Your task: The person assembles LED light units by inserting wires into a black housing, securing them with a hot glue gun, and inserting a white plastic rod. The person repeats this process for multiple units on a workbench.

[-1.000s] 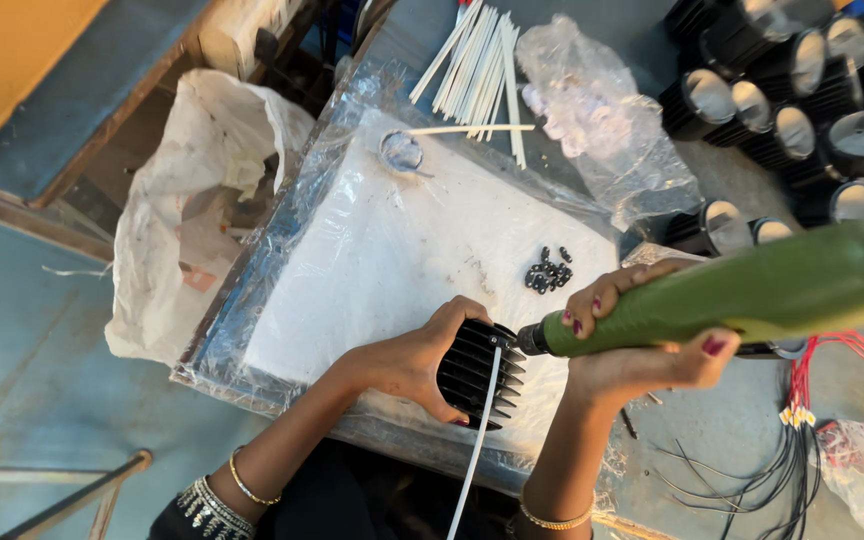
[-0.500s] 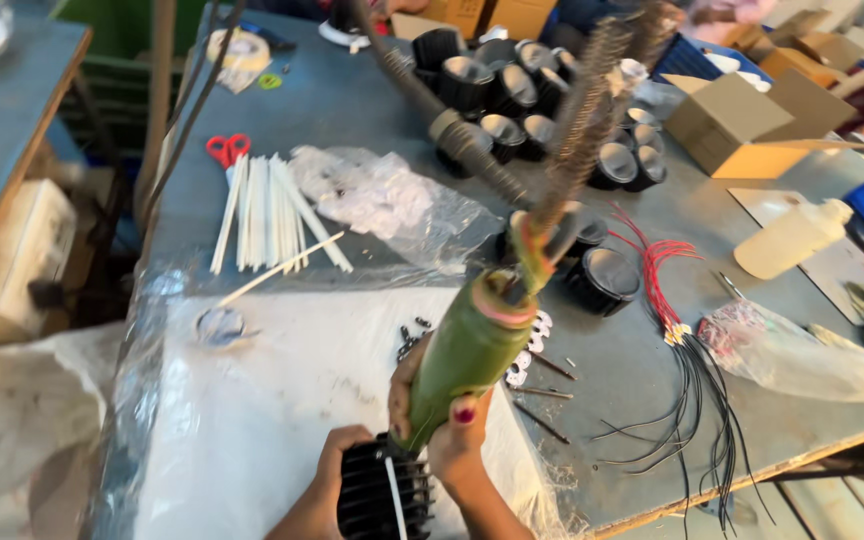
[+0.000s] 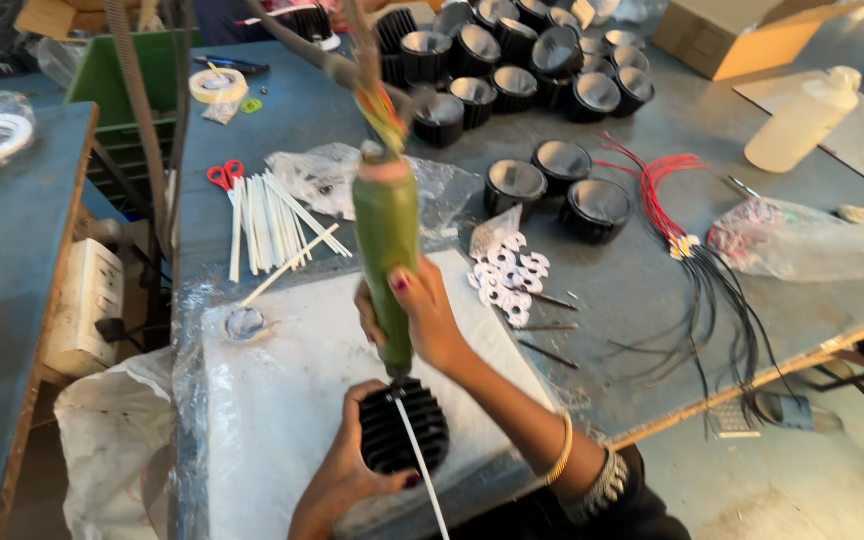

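My left hand [image 3: 347,470] grips a black finned round housing [image 3: 402,432] on a white plastic-wrapped board [image 3: 282,390] at the table's near edge. My right hand [image 3: 422,318] is wrapped around a green powered screwdriver [image 3: 386,240], held upright with its tip down into the top of the housing. A cable runs up from the screwdriver's top. A thin white wire [image 3: 422,472] leads from the housing toward me.
White sleeves [image 3: 272,222] and red scissors [image 3: 224,176] lie beyond the board. White perforated discs [image 3: 504,272], loose screws, red and black wires [image 3: 697,250], several black housings [image 3: 527,75], a plastic bottle [image 3: 802,120] and a cardboard box [image 3: 742,35] spread to the right.
The view has swung round across the table. The screwdriver went from lying sideways beside the housing to standing upright with its tip on the housing. Both hands kept their grips.
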The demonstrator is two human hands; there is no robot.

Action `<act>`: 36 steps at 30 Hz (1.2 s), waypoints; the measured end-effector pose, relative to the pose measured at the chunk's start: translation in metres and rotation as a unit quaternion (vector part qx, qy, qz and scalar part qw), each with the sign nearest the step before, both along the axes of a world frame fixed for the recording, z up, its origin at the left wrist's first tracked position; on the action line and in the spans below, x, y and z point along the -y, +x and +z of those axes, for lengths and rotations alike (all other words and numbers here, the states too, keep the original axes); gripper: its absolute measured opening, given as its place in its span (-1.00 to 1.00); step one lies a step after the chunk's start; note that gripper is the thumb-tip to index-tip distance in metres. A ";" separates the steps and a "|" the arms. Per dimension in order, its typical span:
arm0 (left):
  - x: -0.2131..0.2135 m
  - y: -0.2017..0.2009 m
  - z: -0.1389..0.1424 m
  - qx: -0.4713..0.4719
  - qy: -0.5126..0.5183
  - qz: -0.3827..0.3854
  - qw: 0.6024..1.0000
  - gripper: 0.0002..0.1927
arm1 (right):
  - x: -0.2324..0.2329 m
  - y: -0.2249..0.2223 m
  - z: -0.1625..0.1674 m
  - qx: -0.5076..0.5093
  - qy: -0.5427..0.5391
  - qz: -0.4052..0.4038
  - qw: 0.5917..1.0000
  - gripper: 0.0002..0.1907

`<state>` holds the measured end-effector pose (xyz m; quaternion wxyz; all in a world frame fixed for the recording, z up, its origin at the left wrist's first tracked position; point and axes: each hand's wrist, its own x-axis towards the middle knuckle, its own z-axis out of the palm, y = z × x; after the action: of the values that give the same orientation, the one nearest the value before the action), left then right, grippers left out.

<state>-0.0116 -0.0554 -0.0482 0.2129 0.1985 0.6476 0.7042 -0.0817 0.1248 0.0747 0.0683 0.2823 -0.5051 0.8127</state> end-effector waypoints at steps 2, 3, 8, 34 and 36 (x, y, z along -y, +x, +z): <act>-0.003 -0.003 -0.015 0.003 0.030 0.020 0.999 0.11 | -0.007 -0.016 0.018 -0.026 0.017 0.010 0.999 -0.43; -0.003 -0.007 -0.023 0.006 0.037 0.036 0.999 0.09 | -0.011 -0.024 0.029 -0.035 0.026 0.012 0.999 -0.46; -0.023 -0.014 -0.044 0.238 0.282 0.054 0.928 -0.17 | -0.038 -0.060 0.097 -0.109 0.134 -0.046 0.984 -0.44; -0.169 -0.090 -0.051 0.374 0.425 -0.094 0.819 -0.27 | -0.215 -0.163 -0.002 -0.075 0.578 -0.305 0.753 -0.73; -0.173 -0.096 -0.073 0.395 0.445 -0.117 0.795 -0.36 | -0.213 -0.240 0.010 -0.067 0.572 -0.347 0.740 -0.66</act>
<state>-0.1081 0.1172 -0.1208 0.4190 0.0502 0.0945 0.9017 -0.3214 0.3377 0.0850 0.2056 0.1273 -0.9319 0.2703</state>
